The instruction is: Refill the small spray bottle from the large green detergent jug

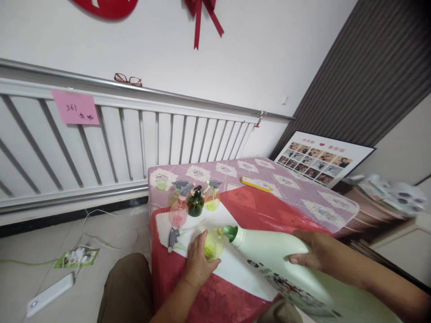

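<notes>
My left hand (199, 258) is wrapped round a yellow-green spray bottle (214, 244) that has no spray head on it. My right hand (311, 251) grips a large pale green jug (276, 244), tipped so that its dark green spout (230, 232) meets the small bottle's mouth. Any stream between them is too small to tell. A loose grey spray head (174, 240) lies on the white cloth (232, 264) left of my hand. Behind stand a pink spray bottle (178, 214), a dark green bottle (195, 204) and a clear yellowish spray bottle (212, 201).
A yellow box (256, 184) lies on the patterned tablecloth (286, 181), near red cloth (269, 208). A radiator (164, 139) runs behind, with glasses (128, 80) on its pipe. A power strip (77, 257) and cables lie on the floor. A photo board (319, 157) leans at the right.
</notes>
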`<state>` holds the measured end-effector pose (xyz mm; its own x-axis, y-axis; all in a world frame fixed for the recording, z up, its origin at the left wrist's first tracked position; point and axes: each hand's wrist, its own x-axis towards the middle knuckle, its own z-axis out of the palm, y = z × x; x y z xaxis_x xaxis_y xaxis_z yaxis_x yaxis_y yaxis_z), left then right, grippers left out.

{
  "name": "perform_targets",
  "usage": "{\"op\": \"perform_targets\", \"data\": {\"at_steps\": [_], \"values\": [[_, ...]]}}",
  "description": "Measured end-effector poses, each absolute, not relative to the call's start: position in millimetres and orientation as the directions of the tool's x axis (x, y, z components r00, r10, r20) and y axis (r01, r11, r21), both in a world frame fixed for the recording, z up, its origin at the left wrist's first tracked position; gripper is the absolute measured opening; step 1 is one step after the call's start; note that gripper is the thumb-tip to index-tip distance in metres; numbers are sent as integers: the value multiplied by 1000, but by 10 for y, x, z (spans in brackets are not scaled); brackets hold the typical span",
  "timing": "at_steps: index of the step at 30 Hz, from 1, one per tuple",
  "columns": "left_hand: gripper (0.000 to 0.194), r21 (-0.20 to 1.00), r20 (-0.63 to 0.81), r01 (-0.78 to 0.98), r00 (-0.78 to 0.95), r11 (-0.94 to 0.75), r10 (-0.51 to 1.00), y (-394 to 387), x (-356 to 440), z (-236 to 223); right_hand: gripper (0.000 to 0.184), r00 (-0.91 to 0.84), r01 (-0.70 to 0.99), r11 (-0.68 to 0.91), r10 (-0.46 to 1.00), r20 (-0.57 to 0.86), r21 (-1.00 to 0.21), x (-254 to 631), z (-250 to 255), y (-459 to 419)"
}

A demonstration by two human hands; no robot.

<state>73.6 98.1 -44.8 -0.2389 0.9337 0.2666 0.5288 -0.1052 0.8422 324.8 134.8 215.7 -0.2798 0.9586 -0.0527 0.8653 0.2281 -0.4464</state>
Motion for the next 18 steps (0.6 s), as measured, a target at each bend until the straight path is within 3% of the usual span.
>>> {"op": "perform_targets", "data": {"at_steps": [3,11,18], "values": [[87,844,265,525,-230,-109,936,978,729,-435,28,-406,882,303,877,-256,-361,3280,2201,1406],[88,847,246,522,-219,-100,944,982,726,-430,30,-381,914,312,880,-284,-259,3231,2319,1419],[89,833,250,545,-212,-98,945,989,732,-453,33,-425,903,353,823,-377,-246,3133,2459,1396]]}}
